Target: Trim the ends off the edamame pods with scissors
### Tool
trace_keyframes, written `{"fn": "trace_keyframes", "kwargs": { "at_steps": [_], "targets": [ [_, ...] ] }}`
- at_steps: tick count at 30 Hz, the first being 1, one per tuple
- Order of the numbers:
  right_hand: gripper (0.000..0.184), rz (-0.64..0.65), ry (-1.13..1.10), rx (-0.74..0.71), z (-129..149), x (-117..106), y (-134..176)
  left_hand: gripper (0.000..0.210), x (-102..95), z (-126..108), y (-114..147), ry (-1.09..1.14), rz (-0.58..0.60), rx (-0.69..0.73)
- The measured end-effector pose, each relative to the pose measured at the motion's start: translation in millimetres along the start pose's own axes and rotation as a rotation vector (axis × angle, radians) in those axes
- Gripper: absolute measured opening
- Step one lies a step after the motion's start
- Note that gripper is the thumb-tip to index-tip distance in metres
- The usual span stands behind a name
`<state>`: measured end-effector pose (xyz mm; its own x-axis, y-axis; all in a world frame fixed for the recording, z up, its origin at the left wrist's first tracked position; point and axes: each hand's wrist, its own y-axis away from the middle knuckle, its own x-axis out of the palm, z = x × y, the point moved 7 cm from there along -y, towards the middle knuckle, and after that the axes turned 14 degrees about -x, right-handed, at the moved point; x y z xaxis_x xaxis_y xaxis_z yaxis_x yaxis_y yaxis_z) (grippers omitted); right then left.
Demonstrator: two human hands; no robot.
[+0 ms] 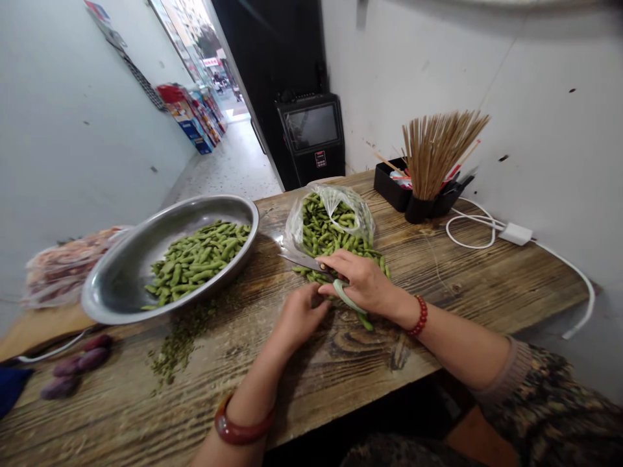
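Note:
My right hand [357,279] is closed round the pale green handle of a pair of scissors [311,261], whose blades point left across the green soybean pods. My left hand [302,318] is low over the table with its fingers bent together beside the scissors; what they hold, if anything, is hidden. Just beyond both hands, a clear plastic bag [294,227] lies with its mouth open, full of green soybean pods [324,224], some spilling out at the front. To the left a steel basin [124,266] holds more green soybean pods [199,259].
Small green trimmings [182,344] lie below the basin. Several purple, roundish items [78,363] sit at the left, near a bag of pinkish pieces [71,266]. At the back right stand bamboo skewers [438,152], a black organizer [392,188] and a white cable [467,243].

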<state>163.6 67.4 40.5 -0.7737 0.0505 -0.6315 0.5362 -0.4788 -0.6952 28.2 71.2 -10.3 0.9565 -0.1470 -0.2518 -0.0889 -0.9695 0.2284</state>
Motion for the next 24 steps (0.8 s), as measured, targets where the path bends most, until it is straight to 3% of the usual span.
{"fn": "trace_keyframes", "kwargs": {
  "at_steps": [3,8,24],
  "targets": [
    [0.045,-0.01,0.003,-0.005,-0.1,-0.9,-0.1,0.013,-14.1,-9.2,3.1,-0.007,-0.022,0.009],
    [0.049,0.016,-0.011,0.026,-1.3,0.6,-0.1,0.022,-34.0,-4.9,8.5,0.36,-0.005,-0.117],
    [0.06,0.106,-0.061,-0.012,4.6,8.5,-0.9,0.024,-35.6,-7.7,10.5,0.433,-0.045,-0.052]
  ]
}}
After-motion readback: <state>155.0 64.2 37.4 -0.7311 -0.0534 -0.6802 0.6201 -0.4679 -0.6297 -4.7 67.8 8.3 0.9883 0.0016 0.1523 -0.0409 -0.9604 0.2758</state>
